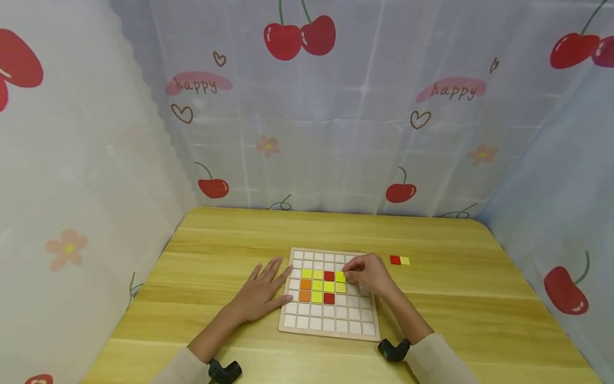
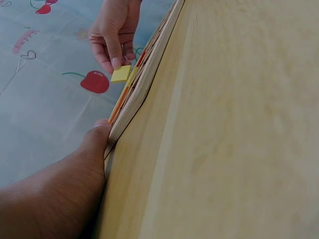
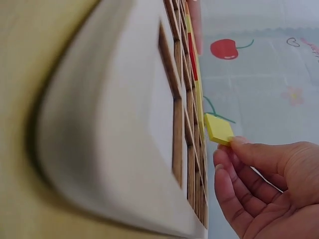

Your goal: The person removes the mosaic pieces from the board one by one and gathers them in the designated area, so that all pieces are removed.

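A square wooden grid board (image 1: 331, 335) lies on the table, with several yellow, red and orange tiles in its middle cells. My right hand (image 1: 369, 273) is over the board's right part, pinching a yellow square tile (image 3: 218, 129) between thumb and fingertips. In both wrist views that tile is tilted, close over the cells. My left hand (image 1: 259, 293) rests with fingers spread at the board's left edge; its thumb (image 2: 99, 130) touches the frame. Among the placed tiles are an orange tile (image 1: 305, 296) and a red tile (image 1: 329, 298).
To the right of the board, a loose red tile (image 1: 395, 260) and a loose yellow tile (image 1: 405, 261) lie side by side on the wooden table (image 1: 230, 240). A curtain (image 1: 312, 117) printed with cherries hangs behind the table, with more fabric at both sides.
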Available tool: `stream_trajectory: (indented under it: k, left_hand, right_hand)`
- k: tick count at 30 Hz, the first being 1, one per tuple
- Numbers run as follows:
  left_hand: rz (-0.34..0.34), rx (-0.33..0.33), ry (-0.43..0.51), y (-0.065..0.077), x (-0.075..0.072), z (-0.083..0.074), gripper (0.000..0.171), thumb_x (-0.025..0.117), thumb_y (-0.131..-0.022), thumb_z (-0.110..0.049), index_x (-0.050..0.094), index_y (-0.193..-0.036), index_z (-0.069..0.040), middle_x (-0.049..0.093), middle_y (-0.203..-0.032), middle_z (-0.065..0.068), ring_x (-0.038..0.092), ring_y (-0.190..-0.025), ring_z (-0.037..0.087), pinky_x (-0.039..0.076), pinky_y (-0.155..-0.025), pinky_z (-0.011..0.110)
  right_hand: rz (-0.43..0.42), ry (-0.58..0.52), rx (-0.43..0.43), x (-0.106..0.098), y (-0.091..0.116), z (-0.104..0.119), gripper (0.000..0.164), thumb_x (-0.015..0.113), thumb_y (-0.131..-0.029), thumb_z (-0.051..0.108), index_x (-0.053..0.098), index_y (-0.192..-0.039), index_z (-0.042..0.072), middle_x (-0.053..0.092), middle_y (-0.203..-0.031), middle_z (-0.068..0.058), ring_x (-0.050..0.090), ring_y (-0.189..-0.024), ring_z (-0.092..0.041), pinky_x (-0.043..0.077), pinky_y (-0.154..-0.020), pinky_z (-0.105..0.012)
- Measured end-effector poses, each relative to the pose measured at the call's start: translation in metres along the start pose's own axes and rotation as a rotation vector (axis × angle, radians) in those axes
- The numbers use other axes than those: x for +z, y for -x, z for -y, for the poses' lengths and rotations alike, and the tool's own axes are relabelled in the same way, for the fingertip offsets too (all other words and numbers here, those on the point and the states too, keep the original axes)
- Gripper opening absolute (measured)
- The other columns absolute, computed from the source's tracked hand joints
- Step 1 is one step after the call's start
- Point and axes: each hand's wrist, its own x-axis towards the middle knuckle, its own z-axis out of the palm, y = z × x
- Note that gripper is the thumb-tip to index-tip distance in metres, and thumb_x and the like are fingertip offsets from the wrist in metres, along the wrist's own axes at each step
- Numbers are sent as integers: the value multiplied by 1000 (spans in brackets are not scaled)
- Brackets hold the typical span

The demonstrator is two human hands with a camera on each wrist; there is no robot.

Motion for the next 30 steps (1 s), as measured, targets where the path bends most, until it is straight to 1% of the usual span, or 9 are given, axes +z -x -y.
stream_trajectory:
  k: [3,7,11,15,19,23,27,30]
  left_hand:
    - [3,-2,-1,0,0,0,79,36,-102,-68,17,-165,-24,9,-170,14,9,-156,31,8,-122,59]
    - [-10,2,-1,-1,0,-1,79,36,-102,-67,18,-164,-23,10,-169,14,10,-156,31,9,-122,59]
    - [-15,7,-6,-1,1,-1,78,36,-103,-66,19,-164,-22,12,-169,15,11,-156,32,9,-121,60]
    - [-17,5,-9,0,0,-1,77,36,-103,-66,19,-164,-22,11,-169,15,11,-156,32,9,-122,60]
    - [-7,10,6,1,-2,-2,77,37,-103,-65,19,-164,-22,11,-169,15,10,-156,33,9,-121,61]
    - [-11,9,11,1,-2,-2,77,38,-103,-64,20,-164,-22,11,-169,16,11,-155,33,9,-121,61]
    - [-32,16,9,1,0,-2,76,40,-103,-63,21,-164,-21,13,-169,17,13,-155,34,10,-121,61]
    - [-45,22,7,1,1,-1,76,41,-103,-61,23,-164,-20,14,-168,17,14,-155,35,11,-120,62]
  right_hand:
    - [-4,-3,-9,-4,0,-1,4,77,-88,1,80,-91,3,74,-86,-3,67,-74,-18,56,-66,-27]
    - [-14,-20,-2,-11,-1,-2,7,76,-89,1,80,-92,5,75,-91,-5,67,-77,-20,56,-67,-30]
    - [-31,-13,43,-17,-4,-1,9,76,-90,3,82,-91,10,74,-93,-4,64,-79,-20,56,-69,-32]
    - [-56,-23,71,-22,-5,-1,9,76,-90,3,82,-91,9,74,-94,-5,64,-79,-20,58,-69,-34]
    - [-66,-58,80,-27,-4,-1,8,75,-90,2,81,-93,6,74,-95,-7,69,-79,-22,60,-71,-36]
    - [-58,-96,57,-33,-3,-1,9,73,-92,2,79,-98,-1,75,-94,-12,72,-83,-29,61,-74,-41]
    - [-61,-108,40,-40,-2,0,11,73,-93,3,79,-100,-2,75,-93,-14,72,-87,-35,60,-78,-46]
    - [-71,-110,39,-46,-1,1,10,72,-93,3,79,-100,-1,75,-95,-14,72,-89,-37,60,-80,-48]
